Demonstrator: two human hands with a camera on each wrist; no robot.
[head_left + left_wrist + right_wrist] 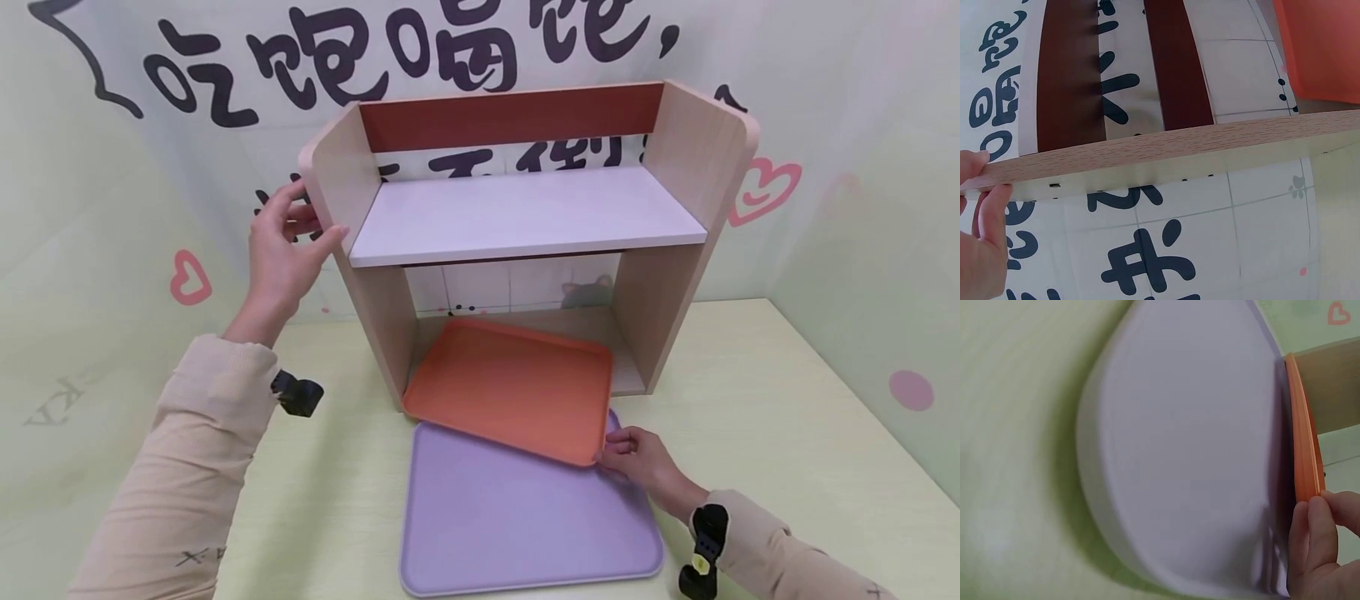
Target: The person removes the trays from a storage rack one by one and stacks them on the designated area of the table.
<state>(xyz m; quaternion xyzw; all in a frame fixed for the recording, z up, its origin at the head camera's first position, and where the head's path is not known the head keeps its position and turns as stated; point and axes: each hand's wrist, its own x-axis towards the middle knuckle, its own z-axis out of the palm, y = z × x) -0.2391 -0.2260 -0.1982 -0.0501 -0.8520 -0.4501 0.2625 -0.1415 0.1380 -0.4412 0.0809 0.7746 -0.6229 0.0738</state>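
Observation:
A small two-tier wooden shelf (528, 212) stands on the table. My left hand (281, 254) grips the front edge of its left side panel (1166, 140), thumb on one face and fingers on the other. An orange tray (517, 387) slants out of the shelf's lower compartment, its back part inside and its front right corner outside. That corner is pinched between the thumb and fingers of my right hand (641, 462). Under the orange tray's front lies a purple tray (525, 525), partly covered by it; in the right wrist view, the orange rim (1305, 437) stands above the purple surface.
The white upper board (525, 212) of the shelf spans between the side panels. Behind it hangs a printed wall cloth (187, 167) with black characters and pink hearts. Pale yellow tabletop (757, 433) extends on both sides, with a wall at the right edge.

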